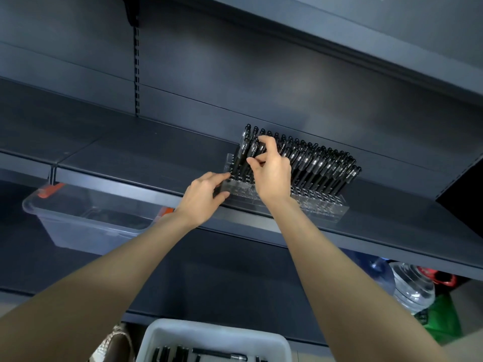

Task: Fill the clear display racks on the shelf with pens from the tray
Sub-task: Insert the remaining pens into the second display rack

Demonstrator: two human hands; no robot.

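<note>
left grip: bare hand, slim fingers | right grip: bare hand, back and knuckles showing | left forearm: bare, wrist to frame edge | right forearm: bare, wrist to frame edge

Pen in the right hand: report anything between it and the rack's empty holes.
Nothing visible does. The right hand pinches the pen above the clear rack; the left hand holds its left end, out of the way.

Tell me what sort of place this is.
Probably a shop aisle: dark metal shelving, a clear display rack of identical black pens, and a white tray of more pens below.
</note>
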